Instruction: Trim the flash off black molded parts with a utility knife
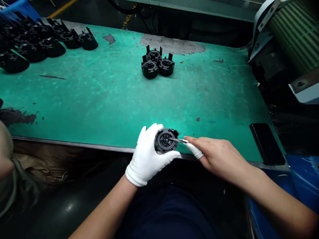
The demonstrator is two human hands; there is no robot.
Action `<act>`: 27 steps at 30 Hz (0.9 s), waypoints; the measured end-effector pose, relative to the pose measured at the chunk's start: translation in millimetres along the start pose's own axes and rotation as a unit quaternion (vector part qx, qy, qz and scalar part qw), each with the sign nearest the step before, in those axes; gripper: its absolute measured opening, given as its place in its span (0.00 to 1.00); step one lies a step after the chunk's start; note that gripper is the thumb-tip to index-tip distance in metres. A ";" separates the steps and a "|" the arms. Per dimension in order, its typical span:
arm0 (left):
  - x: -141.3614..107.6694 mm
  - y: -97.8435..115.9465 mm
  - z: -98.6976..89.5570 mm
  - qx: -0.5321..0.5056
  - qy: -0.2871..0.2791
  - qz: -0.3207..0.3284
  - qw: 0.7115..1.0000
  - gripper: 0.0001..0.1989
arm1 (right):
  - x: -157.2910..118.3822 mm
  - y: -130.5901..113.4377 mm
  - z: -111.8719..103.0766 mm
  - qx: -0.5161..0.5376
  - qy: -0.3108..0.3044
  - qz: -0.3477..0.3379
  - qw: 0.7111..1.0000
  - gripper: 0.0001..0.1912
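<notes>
A round black plastic part [165, 141] is gripped at its left side by my left hand [149, 152], which wears a white glove. It lies at the front edge of the green table, its ribbed face up. My right hand [211, 151], bare except for a white cover on the thumb, pinches a thin metal blade [179, 140]. The blade's tip rests at or just over the middle of the black part; actual contact is too small to tell.
Three black cup-shaped parts [150, 69] stand together near the back of the green table [112, 99]. Several more [52, 46] crowd the far left. A black phone [267, 143] lies at the right edge. Machinery [294, 39] rises at the right, and a person's arm [5, 146] shows at left.
</notes>
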State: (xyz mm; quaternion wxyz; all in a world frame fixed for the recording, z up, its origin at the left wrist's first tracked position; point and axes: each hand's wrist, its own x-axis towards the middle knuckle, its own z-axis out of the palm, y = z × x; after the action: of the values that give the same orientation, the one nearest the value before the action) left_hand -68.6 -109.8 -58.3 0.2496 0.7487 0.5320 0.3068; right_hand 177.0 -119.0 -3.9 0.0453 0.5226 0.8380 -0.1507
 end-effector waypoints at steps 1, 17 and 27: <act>-0.5 0.0 0.4 0.000 -0.001 0.001 1.000 0.44 | -1.3 -0.9 -0.4 0.004 -0.008 0.002 1.000 0.29; -5.5 -2.9 12.5 -0.008 0.043 0.003 0.999 0.45 | -14.4 -17.3 3.8 0.080 0.001 0.043 0.996 0.27; -5.8 4.7 19.3 -0.029 0.089 -0.012 0.995 0.42 | -13.6 -27.5 7.3 0.301 -0.007 0.044 0.953 0.23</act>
State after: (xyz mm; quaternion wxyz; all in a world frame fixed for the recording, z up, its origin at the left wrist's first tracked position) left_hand -53.0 -117.7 -69.4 0.2266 0.7042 0.5518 0.3850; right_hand 158.1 -144.2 -2.0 -0.1009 0.5473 0.7297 -0.3973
